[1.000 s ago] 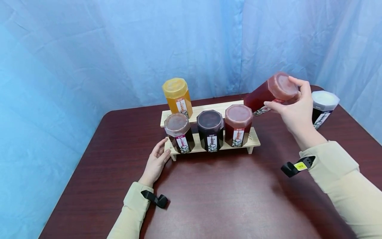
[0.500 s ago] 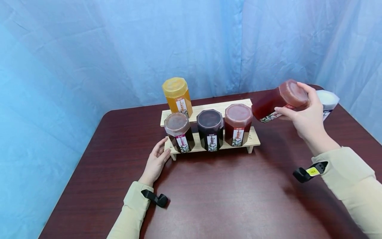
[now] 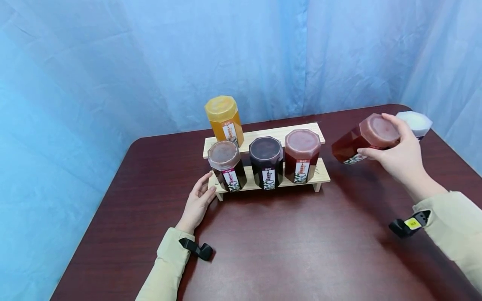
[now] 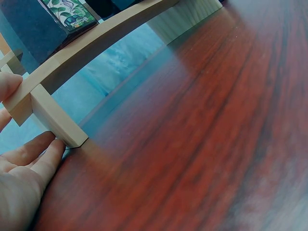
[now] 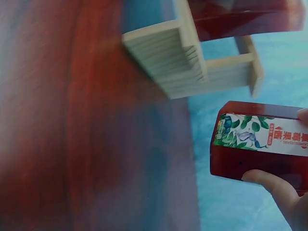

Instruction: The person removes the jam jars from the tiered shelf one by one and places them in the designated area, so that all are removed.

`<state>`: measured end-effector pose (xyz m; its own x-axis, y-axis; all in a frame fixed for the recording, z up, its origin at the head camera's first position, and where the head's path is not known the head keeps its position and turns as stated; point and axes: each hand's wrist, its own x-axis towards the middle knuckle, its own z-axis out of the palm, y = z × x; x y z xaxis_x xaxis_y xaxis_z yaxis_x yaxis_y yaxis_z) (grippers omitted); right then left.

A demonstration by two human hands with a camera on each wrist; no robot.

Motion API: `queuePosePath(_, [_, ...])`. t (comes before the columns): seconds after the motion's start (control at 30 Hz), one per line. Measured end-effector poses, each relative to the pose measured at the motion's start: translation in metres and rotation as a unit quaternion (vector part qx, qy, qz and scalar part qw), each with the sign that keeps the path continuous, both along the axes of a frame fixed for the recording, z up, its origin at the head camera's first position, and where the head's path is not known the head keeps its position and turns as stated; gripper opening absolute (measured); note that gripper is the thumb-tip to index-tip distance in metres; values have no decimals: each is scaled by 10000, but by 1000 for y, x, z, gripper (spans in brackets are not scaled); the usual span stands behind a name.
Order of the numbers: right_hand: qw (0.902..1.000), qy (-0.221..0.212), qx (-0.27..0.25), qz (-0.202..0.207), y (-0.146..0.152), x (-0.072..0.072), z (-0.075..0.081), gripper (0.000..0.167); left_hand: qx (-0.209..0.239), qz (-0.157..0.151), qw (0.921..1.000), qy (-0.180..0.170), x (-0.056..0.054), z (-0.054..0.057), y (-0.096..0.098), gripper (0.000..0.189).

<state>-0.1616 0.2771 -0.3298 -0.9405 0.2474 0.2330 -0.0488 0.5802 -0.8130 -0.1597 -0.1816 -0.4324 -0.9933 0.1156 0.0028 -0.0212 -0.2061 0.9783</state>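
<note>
My right hand (image 3: pixel 403 161) grips a red jar (image 3: pixel 352 144) round its lid end, holding it tilted above the table (image 3: pixel 271 242), just right of the wooden rack (image 3: pixel 263 136). My left hand (image 3: pixel 197 203) pinches the rack's left end, fingertips touching its leg. On the rack's lower tier stand a brown-lidded jar (image 3: pixel 233 175), a black jar (image 3: pixel 265 167) and a pink-lidded jar (image 3: pixel 301 163); a yellow jar (image 3: pixel 226 125) stands on its upper tier's left. A white-lidded jar (image 3: pixel 413 120), partly hidden, is farther right of the rack.
</note>
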Motion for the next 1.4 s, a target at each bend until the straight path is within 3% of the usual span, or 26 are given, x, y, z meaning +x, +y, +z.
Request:
queuePosePath(0.27, [9978, -276, 594, 89, 12, -1, -14, 86, -5, -63, 9999, 107, -1, -1, 0, 53])
queuePosePath(0.63, [9950, -500, 804, 328, 19, -7, -23, 90, -122, -4, 9998, 139, 0, -3, -1, 51])
queuePosePath(0.87, [9929, -426, 1049, 362, 18, -13, -23, 88, -54, -41, 9998, 189, -1, -3, -1, 53])
queuePosePath(1.2, [9834, -728, 1545, 608, 23, -14, -19, 94, -47, -81, 9998, 145, -2, -2, -1, 53])
queuePosePath(1.4, [9786, -562, 1864, 675, 23, -12, -16, 94, 38, -64, 9999, 143, 0, -2, -1, 52])
